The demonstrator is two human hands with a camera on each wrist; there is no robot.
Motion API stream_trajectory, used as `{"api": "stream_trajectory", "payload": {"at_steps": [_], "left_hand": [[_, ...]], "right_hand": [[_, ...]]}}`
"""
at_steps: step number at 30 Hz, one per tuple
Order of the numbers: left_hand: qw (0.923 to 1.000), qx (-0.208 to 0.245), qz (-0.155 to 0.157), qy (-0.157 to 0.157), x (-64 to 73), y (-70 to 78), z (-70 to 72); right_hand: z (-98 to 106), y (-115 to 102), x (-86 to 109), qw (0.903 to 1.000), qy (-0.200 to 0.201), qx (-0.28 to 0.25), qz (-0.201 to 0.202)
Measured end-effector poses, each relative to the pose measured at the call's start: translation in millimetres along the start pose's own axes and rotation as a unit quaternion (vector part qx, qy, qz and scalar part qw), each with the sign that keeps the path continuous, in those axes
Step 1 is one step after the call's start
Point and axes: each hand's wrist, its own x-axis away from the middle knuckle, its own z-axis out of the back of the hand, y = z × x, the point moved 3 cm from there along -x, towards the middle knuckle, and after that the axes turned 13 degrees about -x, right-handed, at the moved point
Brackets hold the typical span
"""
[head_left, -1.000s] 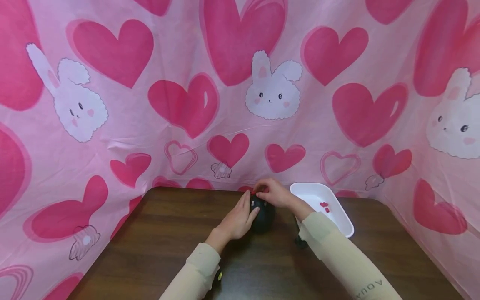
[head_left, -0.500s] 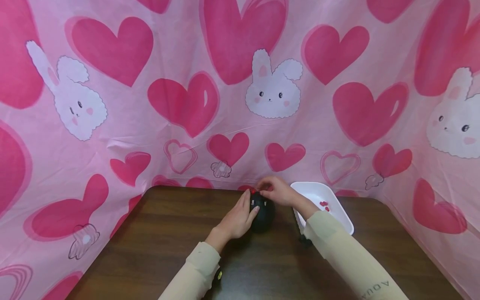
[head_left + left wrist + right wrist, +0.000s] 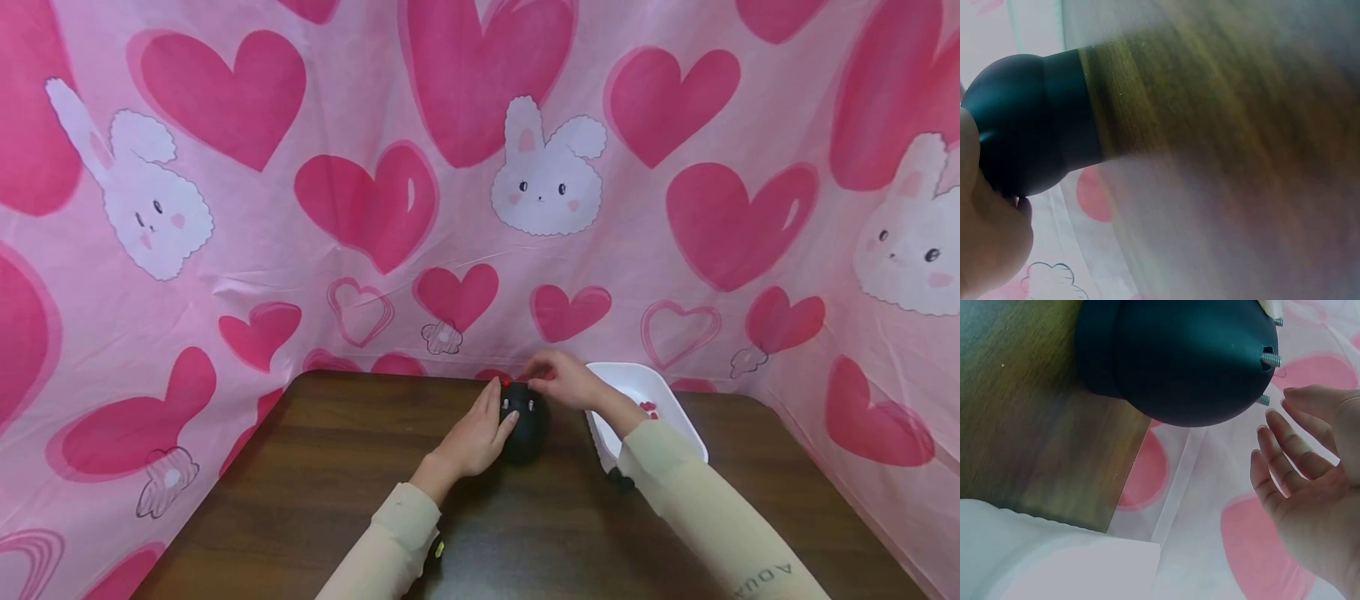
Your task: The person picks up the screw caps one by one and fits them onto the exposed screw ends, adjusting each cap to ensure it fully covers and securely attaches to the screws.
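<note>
A black dome-topped body [image 3: 525, 437] stands on the table, with metal threaded studs [image 3: 1271, 359] poking out of its top. My left hand [image 3: 474, 435] grips it from the left side, thumb on the near face and fingers behind. In the left wrist view, part of that hand lies against the black dome [image 3: 1016, 125]. A small red piece [image 3: 506, 381] sits at the top of the far studs, beside my left fingertips. My right hand [image 3: 562, 382] is just right of the studs; in the right wrist view, its loosely bent fingers [image 3: 1294, 450] show nothing between them.
To the right stands a white tray [image 3: 693, 433] with several small red pieces [image 3: 649, 407] in it. The brown wooden table [image 3: 360, 433] ends at a pink heart-patterned cloth [image 3: 457, 208] behind and at the sides.
My right hand has drawn back a little to the right from the top of the dome, uncovering the red piece and a stud. The left hand has kept its place.
</note>
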Motion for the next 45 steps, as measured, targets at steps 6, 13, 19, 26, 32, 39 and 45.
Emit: {"api": "stream_trajectory", "payload": {"at_steps": [6,13,19,26,32,39,45], "left_hand": [[0.9999,-0.003,0.009,-0.006,-0.7,-0.3,-0.1],[1.0,0.0,0.007,-0.005,0.2,0.3,1.4],[1.0,-0.003,0.007,-0.006,0.0,-0.8,-0.3],[1.0,-0.001,0.004,-0.006,-0.8,-0.3,1.4],[1.0,-0.003,0.0,0.0,-1.0,0.2,2.1],[1.0,0.001,0.0,-0.003,-0.2,-0.1,0.7],[1.0,0.002,0.003,-0.005,0.1,0.1,0.6]], "right_hand": [[5,2,3.0,0.9999,0.006,0.009,0.006],[9,6,4.5,0.9996,0.012,0.024,0.009],[11,10,6.9,0.9993,0.013,0.03,0.016],[17,13,12.5,0.9992,0.017,0.036,0.007],[22,19,18.1,0.9993,0.019,0.028,-0.013],[28,22,24.3,0.9993,0.024,0.03,-0.003],[32,25,27.7,0.9988,0.029,0.039,-0.004]]}}
